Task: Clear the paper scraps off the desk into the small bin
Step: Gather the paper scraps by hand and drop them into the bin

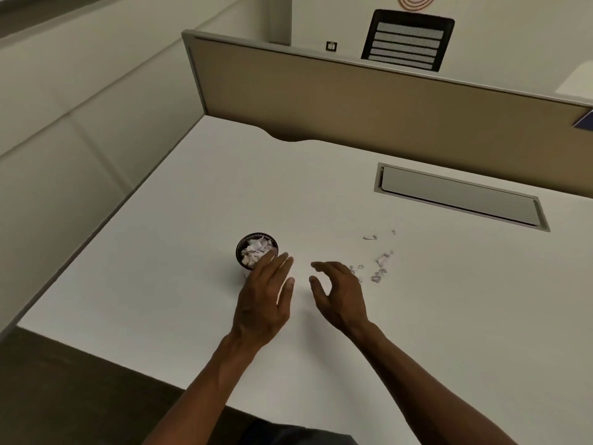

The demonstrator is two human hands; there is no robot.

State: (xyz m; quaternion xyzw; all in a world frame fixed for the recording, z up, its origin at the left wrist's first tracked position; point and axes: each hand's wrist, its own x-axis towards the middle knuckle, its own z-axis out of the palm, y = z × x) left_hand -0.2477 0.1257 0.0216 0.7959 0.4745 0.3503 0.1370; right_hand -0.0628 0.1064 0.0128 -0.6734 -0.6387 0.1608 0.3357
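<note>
A small black round bin [241, 245] stands on the white desk [192, 300], filled with white paper scraps [256, 250]. My left hand [264, 300] hovers just right of and in front of the bin, fingers straight, fingertips at its rim, holding nothing. My right hand [338, 293] is a little to the right, palm facing left, fingers loosely curved and empty. Several small loose scraps [380, 264] lie scattered on the desk to the right of my right hand, with one scrap farther back [369, 237].
A grey cable-tray lid [459, 195] is set into the desk at the back right. A tan partition panel [353, 97] bounds the desk's far edge, with a black chair back [408, 40] behind it. The desk's left edge drops off near a wall.
</note>
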